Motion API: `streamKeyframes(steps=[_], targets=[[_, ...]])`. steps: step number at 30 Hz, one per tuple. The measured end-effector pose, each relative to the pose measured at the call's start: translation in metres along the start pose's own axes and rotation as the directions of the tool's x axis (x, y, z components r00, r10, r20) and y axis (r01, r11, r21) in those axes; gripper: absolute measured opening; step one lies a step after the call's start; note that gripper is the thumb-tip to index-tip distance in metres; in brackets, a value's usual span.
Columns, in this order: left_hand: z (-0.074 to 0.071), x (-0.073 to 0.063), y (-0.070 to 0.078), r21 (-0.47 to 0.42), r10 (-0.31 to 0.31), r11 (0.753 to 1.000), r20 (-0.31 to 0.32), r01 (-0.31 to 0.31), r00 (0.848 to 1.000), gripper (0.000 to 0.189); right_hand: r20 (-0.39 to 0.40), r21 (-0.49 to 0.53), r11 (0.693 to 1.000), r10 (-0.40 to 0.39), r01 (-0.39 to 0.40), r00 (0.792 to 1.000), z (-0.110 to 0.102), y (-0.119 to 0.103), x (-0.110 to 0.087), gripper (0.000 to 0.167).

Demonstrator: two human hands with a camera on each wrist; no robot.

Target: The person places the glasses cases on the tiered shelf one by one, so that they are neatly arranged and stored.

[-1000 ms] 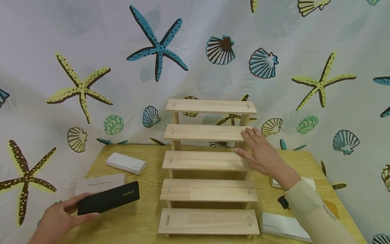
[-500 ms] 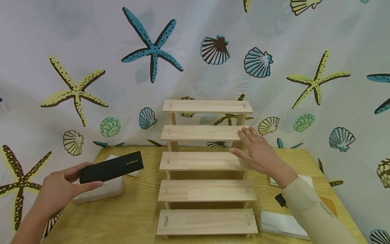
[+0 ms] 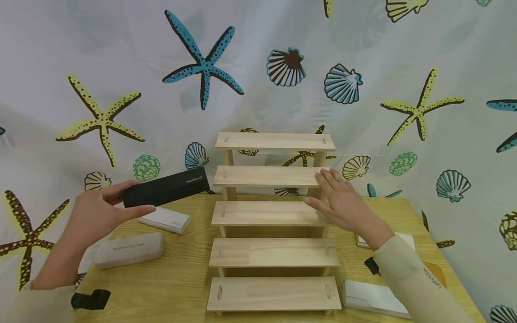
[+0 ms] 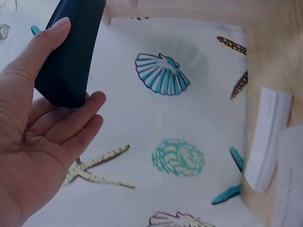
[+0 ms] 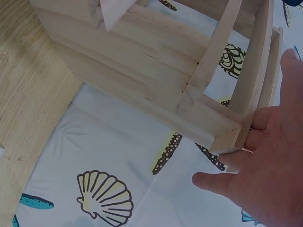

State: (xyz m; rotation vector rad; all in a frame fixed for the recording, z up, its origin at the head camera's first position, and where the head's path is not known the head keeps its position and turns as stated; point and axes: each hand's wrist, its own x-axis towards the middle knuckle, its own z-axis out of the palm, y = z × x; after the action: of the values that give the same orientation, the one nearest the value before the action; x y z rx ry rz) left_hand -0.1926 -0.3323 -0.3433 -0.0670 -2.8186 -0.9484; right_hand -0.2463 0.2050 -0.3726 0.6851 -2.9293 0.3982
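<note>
In the head view my left hand holds a long black glasses case by its left end, thumb on the near side and fingers behind. The case is raised, tilted up to the right, with small lettering. In the left wrist view the thumb lies along the black case. A pale wooden stepped display rack stands mid-table with several narrow shelves. My right hand rests with straight fingers on the right end of the second shelf from the top. In the right wrist view its fingers touch the rack's wooden edge.
On the left lie a white case and a pale lettered case. To the right are a silvery-white case, another pale item and an orange one, both partly hidden by my sleeve. A patterned curtain hangs behind.
My left hand has lifted the black glasses case up and to the right, uncovering the pale cases below. My right hand has stayed on the rack.
</note>
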Motion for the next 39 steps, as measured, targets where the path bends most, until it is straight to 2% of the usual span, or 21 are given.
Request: streamKeyframes(steps=[5,9,15,21,26,32,39], targets=[[0.003,0.018,0.026,-0.020,0.086,0.996,-0.021,-0.086,0.996,0.081,0.007,0.006,1.000,0.002,-0.002,1.000,0.000,0.000,0.000,0.086],[0.008,0.032,0.047,-0.029,0.123,0.992,-0.026,-0.124,0.992,0.078,0.009,0.008,1.000,0.002,-0.002,1.000,0.001,0.000,0.001,0.087],[0.014,0.051,0.076,-0.096,0.162,0.982,-0.005,-0.162,0.987,0.073,0.001,0.005,1.000,-0.004,0.004,1.000,0.002,0.001,0.001,0.087],[0.024,0.070,0.101,-0.133,0.188,0.973,-0.006,-0.187,0.982,0.077,-0.003,0.007,1.000,-0.005,0.005,1.000,0.002,0.001,0.002,0.087],[0.035,0.086,0.122,-0.147,0.243,0.959,-0.003,-0.241,0.970,0.075,0.003,0.015,1.000,0.003,-0.003,1.000,0.000,0.001,0.002,0.088],[0.051,0.106,0.144,-0.141,0.234,0.963,0.005,-0.231,0.972,0.079,0.006,0.010,1.000,0.007,-0.007,1.000,0.000,-0.001,0.003,0.088],[0.071,0.124,0.169,-0.158,0.251,0.957,0.031,-0.244,0.967,0.080,0.007,0.009,1.000,0.012,-0.012,1.000,-0.001,-0.001,0.001,0.088]])
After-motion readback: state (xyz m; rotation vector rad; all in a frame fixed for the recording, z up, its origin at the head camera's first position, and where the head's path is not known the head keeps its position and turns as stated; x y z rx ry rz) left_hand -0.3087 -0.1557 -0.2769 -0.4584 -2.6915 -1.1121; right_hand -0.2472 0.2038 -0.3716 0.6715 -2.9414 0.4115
